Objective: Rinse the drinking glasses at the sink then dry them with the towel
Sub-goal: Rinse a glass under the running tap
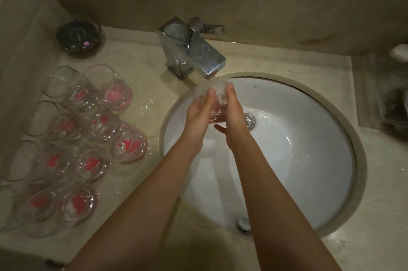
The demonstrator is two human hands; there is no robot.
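Both hands hide much of the glass (217, 98); the left-edge glasses (13, 204) are cut off

You've one clear drinking glass (217, 103) tilted under the chrome faucet spout (212, 67), over the white sink (309, 182); clear red-printed glasses (88, 138) cluster upright left.

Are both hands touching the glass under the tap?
Touching. The head view shows the left hand and right hand pressed against opposite sides of the glass, below the tap.
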